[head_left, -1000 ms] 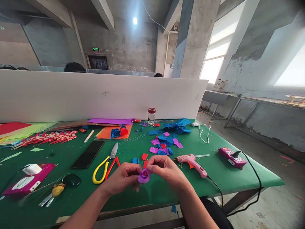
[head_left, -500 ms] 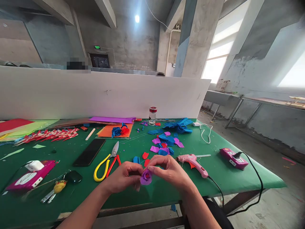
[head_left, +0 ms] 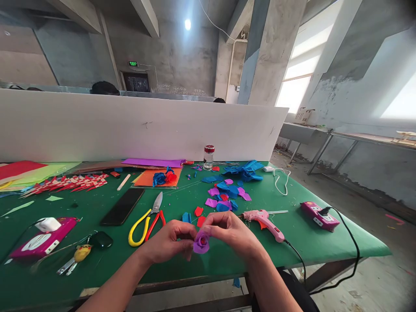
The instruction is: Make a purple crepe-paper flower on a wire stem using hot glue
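Between my two hands, just above the table's front part, is a small purple paper flower (head_left: 200, 244) with a red centre. My left hand (head_left: 169, 240) is closed, thumb and fingers pinching the flower's left side. From the right, my right hand (head_left: 229, 232) grips its upper edge between thumb and fingers. Red paper petals (head_left: 199, 211) lie just beyond the hands, beside a blue paper piece (head_left: 186, 217). A pink glue gun (head_left: 264, 220) rests right of my right hand. Scissors with yellow and red handles (head_left: 150, 219) lie left of my left hand.
Purple and blue petals (head_left: 227, 190) and crumpled blue paper (head_left: 248, 171) lie farther back near a red-lidded jar (head_left: 209, 157). A phone (head_left: 122, 207), keys (head_left: 79, 255) and a magenta power box (head_left: 48, 238) are at left. Another magenta box (head_left: 320, 216) with a black cable is at right.
Both hands stay in almost the same place, pinching the flower. The flower has turned slightly and its purple petal looks spread a little wider.
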Available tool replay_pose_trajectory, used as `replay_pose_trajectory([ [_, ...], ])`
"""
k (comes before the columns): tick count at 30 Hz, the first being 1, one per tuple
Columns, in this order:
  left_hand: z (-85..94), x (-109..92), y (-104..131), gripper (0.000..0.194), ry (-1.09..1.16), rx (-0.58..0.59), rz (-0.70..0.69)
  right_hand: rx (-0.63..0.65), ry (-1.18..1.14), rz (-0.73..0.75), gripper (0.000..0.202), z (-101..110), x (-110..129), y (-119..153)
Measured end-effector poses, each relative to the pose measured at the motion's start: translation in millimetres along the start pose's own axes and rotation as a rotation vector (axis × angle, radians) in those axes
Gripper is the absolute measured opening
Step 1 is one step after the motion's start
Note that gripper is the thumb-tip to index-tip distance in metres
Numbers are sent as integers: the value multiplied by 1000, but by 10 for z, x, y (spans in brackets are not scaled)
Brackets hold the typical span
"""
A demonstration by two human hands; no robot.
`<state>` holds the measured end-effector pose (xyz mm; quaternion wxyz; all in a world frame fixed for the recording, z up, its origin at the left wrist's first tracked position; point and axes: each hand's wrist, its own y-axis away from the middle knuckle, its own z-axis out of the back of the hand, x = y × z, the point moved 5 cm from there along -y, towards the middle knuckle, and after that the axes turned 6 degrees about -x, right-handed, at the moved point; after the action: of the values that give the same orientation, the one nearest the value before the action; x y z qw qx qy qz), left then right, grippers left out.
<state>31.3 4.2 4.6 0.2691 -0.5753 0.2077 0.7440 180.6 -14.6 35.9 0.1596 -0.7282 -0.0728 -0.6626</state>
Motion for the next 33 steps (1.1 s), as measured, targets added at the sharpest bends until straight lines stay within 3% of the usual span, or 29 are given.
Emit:
replay_pose_trajectory([
  [5,14,11,-21,14,15,-32,-33,-79,-39,34,22,44,-23,-29],
  [11,133,-53,-51,23,-43,-298,-206,-108,-91,119,42,11,-6,-81],
  [19,182,-124,-18,19,-134,-452,-322,-156,-134,141,25,-66,-66,-93],
  [23,172,-84,-36,16,-103,-470,-333,-413,-150,183,25,66,-76,-100],
  [26,202,-44,-50,15,-52,-614,-362,-543,-194,189,26,99,-96,-99],
  [29,237,2,-54,13,-33,-770,-368,-503,-222,147,29,22,-142,-127],
  [33,263,16,-27,9,-110,-868,-394,-450,-233,102,31,-61,-209,-165],
])
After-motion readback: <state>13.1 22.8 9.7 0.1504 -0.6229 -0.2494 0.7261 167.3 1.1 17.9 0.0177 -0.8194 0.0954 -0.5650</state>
